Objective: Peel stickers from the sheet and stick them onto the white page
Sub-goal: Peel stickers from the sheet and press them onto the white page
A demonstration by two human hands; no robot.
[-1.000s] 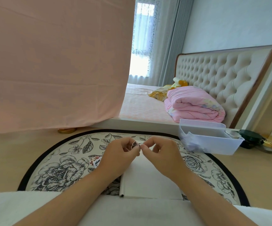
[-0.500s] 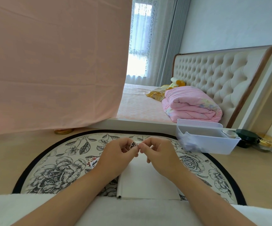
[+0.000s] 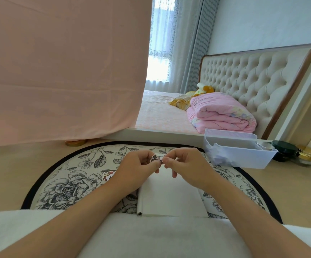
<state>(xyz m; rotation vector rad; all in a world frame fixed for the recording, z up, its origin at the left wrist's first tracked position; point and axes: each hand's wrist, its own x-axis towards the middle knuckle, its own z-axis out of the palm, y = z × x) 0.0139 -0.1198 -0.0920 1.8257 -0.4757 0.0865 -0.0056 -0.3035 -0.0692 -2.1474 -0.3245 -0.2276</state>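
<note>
My left hand [image 3: 136,166] and my right hand [image 3: 186,164] meet above the far end of the white page [image 3: 169,198], which lies on a round floral rug. Both pinch a small dark sticker [image 3: 155,158] between thumb and fingertips; my left hand holds most of it and my right thumb and forefinger touch its right edge. Another colourful sticker piece [image 3: 107,175] lies on the rug just left of my left wrist, partly hidden by it. I cannot tell whether the pinched sticker still has its backing.
The floral rug [image 3: 67,185] with a black border lies on a wooden floor. A clear plastic bin [image 3: 240,155] stands at the right, with dark and gold jars [image 3: 288,151] beyond it. A bed with a pink quilt [image 3: 219,114] and a hanging pink sheet [image 3: 58,71] are ahead.
The hands stay pinched together at the same spot. The sticker has become more visible between the fingers, and my right fingers have spread slightly.
</note>
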